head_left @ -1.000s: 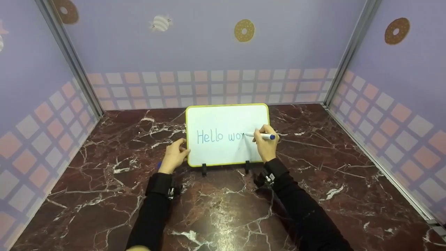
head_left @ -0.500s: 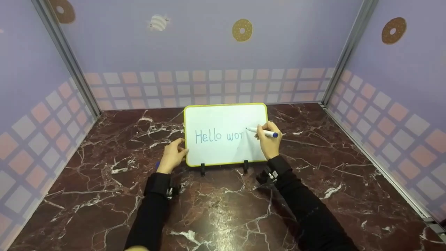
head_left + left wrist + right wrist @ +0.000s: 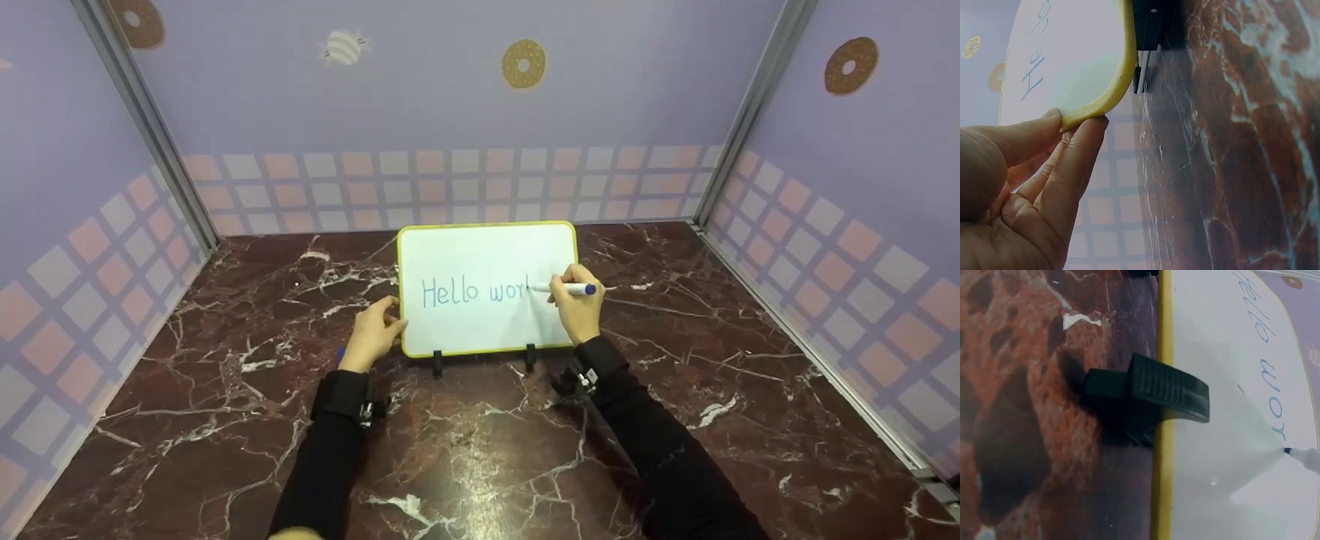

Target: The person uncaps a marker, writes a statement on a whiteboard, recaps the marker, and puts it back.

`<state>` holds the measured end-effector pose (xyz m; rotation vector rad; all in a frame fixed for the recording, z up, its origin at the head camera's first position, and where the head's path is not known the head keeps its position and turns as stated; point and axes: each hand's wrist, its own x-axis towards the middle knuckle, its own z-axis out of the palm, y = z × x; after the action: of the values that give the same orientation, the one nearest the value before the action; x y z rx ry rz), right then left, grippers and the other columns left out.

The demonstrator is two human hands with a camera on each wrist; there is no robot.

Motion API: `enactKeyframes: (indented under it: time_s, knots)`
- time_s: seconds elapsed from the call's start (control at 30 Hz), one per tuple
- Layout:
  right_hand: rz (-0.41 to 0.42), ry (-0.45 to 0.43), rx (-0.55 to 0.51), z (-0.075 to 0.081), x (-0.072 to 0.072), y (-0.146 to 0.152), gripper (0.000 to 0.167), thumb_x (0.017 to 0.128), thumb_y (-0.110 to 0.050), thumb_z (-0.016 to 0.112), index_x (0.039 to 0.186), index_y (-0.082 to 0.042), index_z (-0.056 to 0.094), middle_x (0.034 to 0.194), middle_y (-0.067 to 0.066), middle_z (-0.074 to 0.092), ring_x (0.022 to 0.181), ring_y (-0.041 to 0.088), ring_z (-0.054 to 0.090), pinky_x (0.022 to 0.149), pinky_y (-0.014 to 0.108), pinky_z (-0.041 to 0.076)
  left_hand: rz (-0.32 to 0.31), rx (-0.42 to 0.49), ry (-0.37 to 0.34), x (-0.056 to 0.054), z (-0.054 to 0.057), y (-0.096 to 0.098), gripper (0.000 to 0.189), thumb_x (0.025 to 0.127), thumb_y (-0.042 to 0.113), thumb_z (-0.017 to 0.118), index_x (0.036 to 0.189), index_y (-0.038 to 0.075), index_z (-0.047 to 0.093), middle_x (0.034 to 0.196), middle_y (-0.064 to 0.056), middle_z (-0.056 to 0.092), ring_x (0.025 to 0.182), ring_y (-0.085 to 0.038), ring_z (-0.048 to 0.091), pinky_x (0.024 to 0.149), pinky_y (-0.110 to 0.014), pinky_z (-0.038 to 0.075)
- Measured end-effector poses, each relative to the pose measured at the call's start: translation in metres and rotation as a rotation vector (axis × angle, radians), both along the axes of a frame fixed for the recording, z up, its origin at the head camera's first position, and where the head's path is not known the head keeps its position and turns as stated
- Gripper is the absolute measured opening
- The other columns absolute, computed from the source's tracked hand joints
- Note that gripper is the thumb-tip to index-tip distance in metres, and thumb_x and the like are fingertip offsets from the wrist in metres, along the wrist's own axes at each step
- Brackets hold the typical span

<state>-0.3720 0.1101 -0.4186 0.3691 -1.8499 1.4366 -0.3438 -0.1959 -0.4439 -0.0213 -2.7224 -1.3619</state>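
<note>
A whiteboard [image 3: 480, 247] with a yellow frame leans upright on a black stand [image 3: 531, 357], bearing blue handwriting that reads "Hello wor" and a further stroke. My left hand [image 3: 373, 334] pinches the board's lower left edge between thumb and fingers, seen close in the left wrist view at the yellow frame [image 3: 1107, 100]. My right hand [image 3: 579, 306] grips a white marker [image 3: 570, 288] with a blue end, its tip at the board just right of the "r". In the right wrist view the marker's dark tip [image 3: 1288, 451] meets the board; the right hand itself is out of that view.
A dark red marbled table [image 3: 480, 442] lies under the board and arms. A small blue thing [image 3: 340, 354] shows beside the left wrist, mostly hidden. Patterned purple wall panels [image 3: 420, 112] with metal corner posts [image 3: 757, 112] stand at the back and sides.
My right hand has moved the marker tip from the "r" up and right, then down, leaving a new vertical stroke after the "r". The left hand keeps its hold on the board.
</note>
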Motion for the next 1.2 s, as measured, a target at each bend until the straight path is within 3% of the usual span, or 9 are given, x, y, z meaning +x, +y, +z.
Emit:
enactKeyframes:
  time_s: [0.23, 0.4, 0.57, 0.83, 0.97, 1.07, 1.2]
  knots:
    - [-0.012, -0.039, 0.01, 0.0, 0.005, 0.004, 0.028, 0.082, 0.016, 0.059, 0.059, 0.011, 0.043, 0.056, 0.025, 0.059, 0.047, 0.045, 0.058, 0.042, 0.011, 0.027, 0.001, -0.008, 0.003, 0.0, 0.001, 0.001, 0.039, 0.099, 0.004, 0.058, 0.137, -0.001, 0.051, 0.11, -0.029, 0.067, 0.096, -0.038, 0.07, 0.079, -0.04, 0.062]
    - [0.011, -0.034, -0.07, 0.001, 0.006, 0.009, 0.027, 0.083, 0.017, 0.056, 0.061, 0.013, 0.042, 0.057, 0.023, 0.056, 0.049, 0.048, 0.056, 0.043, 0.013, 0.033, 0.013, -0.006, -0.011, 0.0, -0.001, 0.0, 0.039, 0.099, 0.005, 0.057, 0.138, 0.0, 0.051, 0.11, -0.028, 0.067, 0.096, -0.037, 0.07, 0.08, -0.04, 0.062]
    - [-0.025, -0.002, -0.081, 0.001, 0.005, 0.012, 0.026, 0.084, 0.016, 0.056, 0.062, 0.012, 0.041, 0.061, 0.015, 0.051, 0.048, 0.037, 0.056, 0.046, 0.013, 0.039, 0.001, 0.017, -0.018, 0.001, -0.003, -0.001, 0.041, 0.1, 0.005, 0.056, 0.14, 0.0, 0.049, 0.113, -0.028, 0.066, 0.101, -0.037, 0.069, 0.084, -0.041, 0.061]
    - [-0.074, -0.034, -0.06, 0.0, 0.003, 0.011, 0.027, 0.085, 0.014, 0.059, 0.062, 0.011, 0.044, 0.063, 0.015, 0.054, 0.049, 0.035, 0.058, 0.047, 0.013, 0.036, 0.009, 0.015, -0.008, 0.001, -0.003, 0.0, 0.039, 0.099, 0.003, 0.057, 0.137, -0.001, 0.051, 0.113, -0.029, 0.066, 0.1, -0.038, 0.069, 0.082, -0.04, 0.062]
    - [-0.059, -0.051, -0.053, 0.0, 0.003, 0.011, 0.027, 0.085, 0.013, 0.061, 0.062, 0.009, 0.049, 0.06, 0.014, 0.058, 0.048, 0.027, 0.057, 0.06, 0.018, 0.038, 0.011, 0.009, -0.012, 0.001, -0.002, 0.0, 0.04, 0.099, 0.004, 0.057, 0.138, -0.001, 0.05, 0.111, -0.028, 0.067, 0.099, -0.037, 0.069, 0.082, -0.04, 0.062]
    - [-0.035, -0.054, -0.044, 0.0, 0.004, 0.012, 0.027, 0.084, 0.014, 0.061, 0.06, 0.009, 0.047, 0.056, 0.016, 0.058, 0.047, 0.033, 0.057, 0.064, 0.024, 0.037, 0.009, -0.001, -0.017, 0.0, -0.003, 0.0, 0.041, 0.099, 0.005, 0.057, 0.139, 0.0, 0.049, 0.112, -0.028, 0.067, 0.098, -0.036, 0.069, 0.082, -0.039, 0.062]
    - [-0.022, -0.052, -0.02, 0.0, 0.005, 0.015, 0.028, 0.083, 0.015, 0.057, 0.061, 0.012, 0.041, 0.058, 0.023, 0.055, 0.05, 0.046, 0.057, 0.053, 0.017, 0.035, 0.01, -0.016, -0.016, -0.001, -0.002, 0.001, 0.042, 0.1, 0.006, 0.057, 0.14, 0.0, 0.049, 0.111, -0.027, 0.067, 0.096, -0.036, 0.07, 0.08, -0.039, 0.062]
